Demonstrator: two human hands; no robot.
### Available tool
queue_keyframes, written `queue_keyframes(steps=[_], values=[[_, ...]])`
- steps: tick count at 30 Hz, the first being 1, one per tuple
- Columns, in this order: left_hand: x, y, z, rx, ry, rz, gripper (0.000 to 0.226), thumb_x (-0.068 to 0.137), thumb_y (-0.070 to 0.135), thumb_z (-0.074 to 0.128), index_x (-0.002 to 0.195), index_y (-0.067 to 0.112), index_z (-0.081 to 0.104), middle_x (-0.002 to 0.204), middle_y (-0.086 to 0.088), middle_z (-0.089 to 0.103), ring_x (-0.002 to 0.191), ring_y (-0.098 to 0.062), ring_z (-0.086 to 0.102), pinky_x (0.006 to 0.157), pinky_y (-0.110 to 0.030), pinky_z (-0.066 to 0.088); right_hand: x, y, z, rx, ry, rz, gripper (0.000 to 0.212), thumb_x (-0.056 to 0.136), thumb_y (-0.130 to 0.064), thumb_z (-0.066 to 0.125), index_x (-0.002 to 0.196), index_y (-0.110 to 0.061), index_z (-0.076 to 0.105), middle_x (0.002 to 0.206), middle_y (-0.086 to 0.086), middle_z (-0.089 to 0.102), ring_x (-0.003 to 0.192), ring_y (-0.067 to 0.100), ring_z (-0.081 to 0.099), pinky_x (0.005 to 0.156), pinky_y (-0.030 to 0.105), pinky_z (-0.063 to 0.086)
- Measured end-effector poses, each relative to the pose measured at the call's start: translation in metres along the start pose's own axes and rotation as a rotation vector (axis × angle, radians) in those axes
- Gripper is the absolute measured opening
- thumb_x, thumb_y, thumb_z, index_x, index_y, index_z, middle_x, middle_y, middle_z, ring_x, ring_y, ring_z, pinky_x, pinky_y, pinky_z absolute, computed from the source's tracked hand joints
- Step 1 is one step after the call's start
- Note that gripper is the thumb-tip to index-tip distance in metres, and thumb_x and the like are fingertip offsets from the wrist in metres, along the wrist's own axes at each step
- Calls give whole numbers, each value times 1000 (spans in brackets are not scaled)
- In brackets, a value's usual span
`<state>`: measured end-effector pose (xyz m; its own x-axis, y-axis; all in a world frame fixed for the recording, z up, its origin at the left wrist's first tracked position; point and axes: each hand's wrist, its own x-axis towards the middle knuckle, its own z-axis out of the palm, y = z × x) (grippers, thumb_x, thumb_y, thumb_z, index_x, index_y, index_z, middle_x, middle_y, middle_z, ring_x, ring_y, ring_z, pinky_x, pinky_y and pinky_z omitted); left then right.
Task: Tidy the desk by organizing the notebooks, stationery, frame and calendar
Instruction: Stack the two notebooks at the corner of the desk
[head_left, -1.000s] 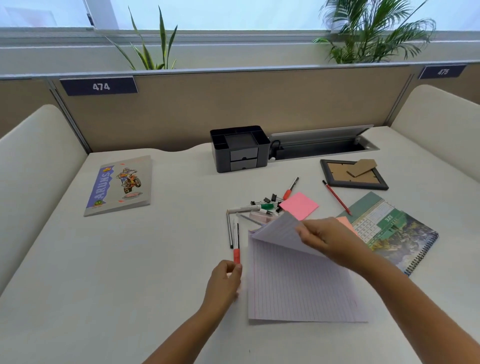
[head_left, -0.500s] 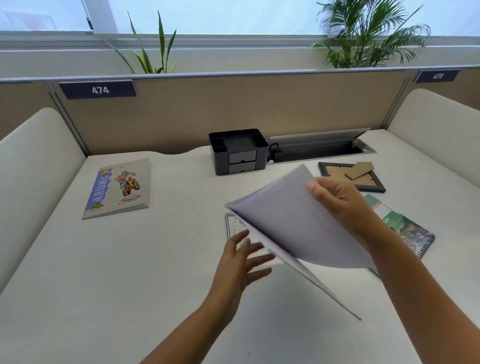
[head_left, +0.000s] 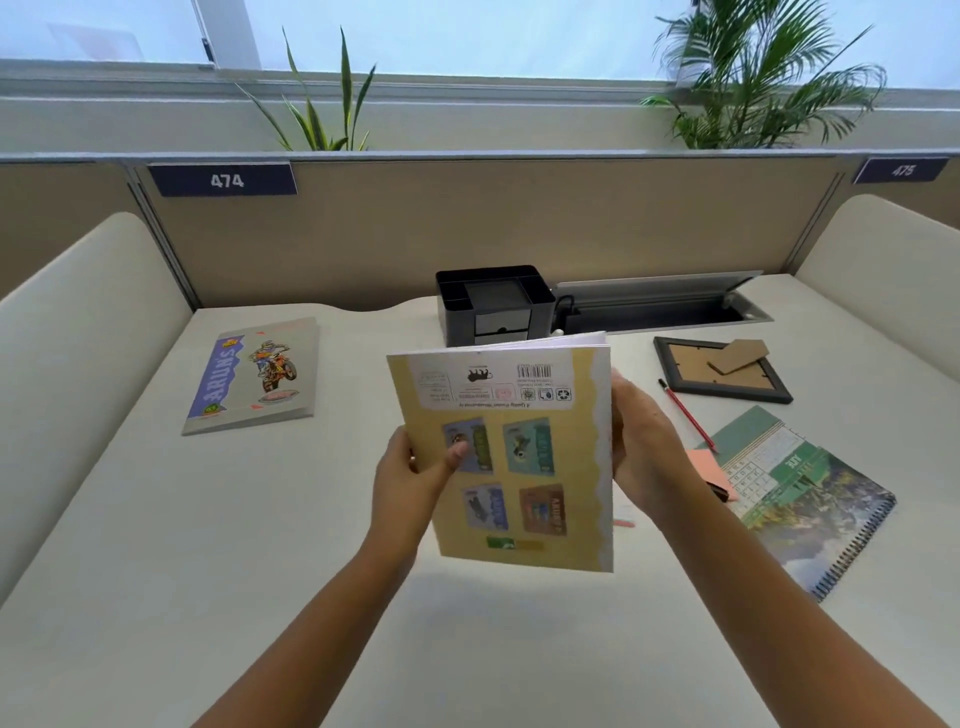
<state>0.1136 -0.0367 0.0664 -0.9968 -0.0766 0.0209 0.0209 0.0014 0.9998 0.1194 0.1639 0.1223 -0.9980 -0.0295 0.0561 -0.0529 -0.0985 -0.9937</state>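
Partly hidden behind the raised yellow notebook (head_left: 519, 457): the scattered stationery on the desk (head_left: 130, 545), most of the right hand (head_left: 647, 447), the lower front of the black organizer (head_left: 493, 301). Held upright above the desk's middle, closed, back cover toward the camera, print upside down and too small to read. Gripped at the left edge by the left hand (head_left: 410, 480), thumb pressed flat over the cover, other fingers out of sight behind. Gripped at the right edge by the right hand, fingers tucked behind the cover; cannot tell how those lie.

Peeking out right of the book: a red pencil (head_left: 685, 413), a pink sticky note (head_left: 709, 470) with a dark object just below it, too covered to name. Further right, flat on the desk, the spiral calendar (head_left: 810, 499); beyond it the dark picture frame (head_left: 722, 374), face down, stand flap loose on its back. Far left, a second notebook (head_left: 254, 376) with a motorbike rider on the cover. Forearms cut off by the lower frame edge.

Against half a second ago: lined pages no longer fanned open, book now shut and turned upright; left hand no longer spread open beneath, now clasping the edge.
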Motion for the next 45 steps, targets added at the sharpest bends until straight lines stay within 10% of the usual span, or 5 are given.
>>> queue_keyframes(steps=[15,19,29,36,45], values=[[23,-24,-99,178,255,-99,31,80,53,59,95,27,56,108,-8,59,92,-17,61,70,-25,47,37,43,102,-68,-37,232,52,91,-59,15,87,-39,63,110,0,64,113,23,56,104,45,40],[27,-16,-121,371,244,-110,28,86,45,52,101,23,58,79,-7,57,66,-17,51,58,-28,41,48,45,90,-439,-65,176,52,92,-56,11,78,-33,56,74,-4,56,69,9,51,79,34,44],[47,-2,-117,-156,73,-122,30,93,47,26,106,32,48,104,-4,66,97,-22,64,84,-38,50,81,41,92,58,-325,407,73,76,-69,22,114,-18,58,104,7,69,84,20,67,77,37,54],[81,0,-145,-727,157,-92,62,80,58,35,127,20,49,115,-9,63,104,-27,62,88,-46,50,128,55,143,20,-334,362,30,93,-5,35,113,-21,51,108,2,60,97,19,61,86,38,54],[143,-48,-197,-540,479,-386,33,98,35,35,112,12,52,103,-11,61,83,-24,62,67,-36,55,215,112,206,-339,-347,282,68,89,-13,50,142,-24,9,127,6,53,109,24,58,89,32,49]])
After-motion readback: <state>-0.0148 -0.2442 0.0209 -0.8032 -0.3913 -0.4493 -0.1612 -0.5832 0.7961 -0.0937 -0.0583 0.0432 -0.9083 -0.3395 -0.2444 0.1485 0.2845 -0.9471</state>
